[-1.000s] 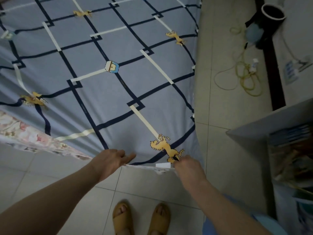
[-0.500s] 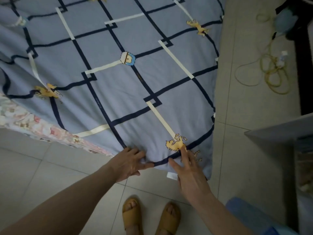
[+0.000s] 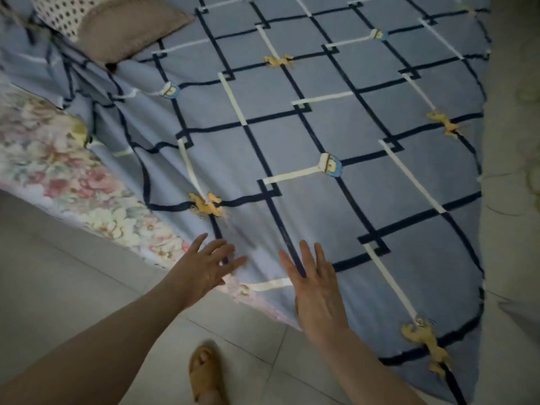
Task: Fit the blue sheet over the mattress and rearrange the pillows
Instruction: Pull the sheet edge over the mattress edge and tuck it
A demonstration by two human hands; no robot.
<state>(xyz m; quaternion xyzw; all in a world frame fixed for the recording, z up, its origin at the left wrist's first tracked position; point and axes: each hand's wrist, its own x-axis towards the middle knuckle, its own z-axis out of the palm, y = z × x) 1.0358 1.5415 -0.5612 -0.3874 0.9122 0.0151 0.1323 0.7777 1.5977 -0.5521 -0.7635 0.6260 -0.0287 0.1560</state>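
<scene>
The blue sheet (image 3: 321, 118), with dark grid lines, cream strips and small cartoon prints, lies across most of the bed. Its left part is bunched and wrinkled, and the floral mattress (image 3: 58, 168) shows bare along the left and near edge. My left hand (image 3: 201, 270) is open with spread fingers at the sheet's near edge. My right hand (image 3: 315, 290) lies flat and open on the sheet just to the right of it. A brown pillow (image 3: 128, 27) and a polka-dot pillow (image 3: 58, 13) rest at the top left.
Pale tiled floor (image 3: 73, 287) runs along the near side and the right side of the bed. My sandalled foot (image 3: 204, 372) stands on the tiles close to the bed edge.
My view has swung left along the bed, bringing the pillows into sight. Both hands have left the sheet's near right corner and now rest spread open further left along the edge.
</scene>
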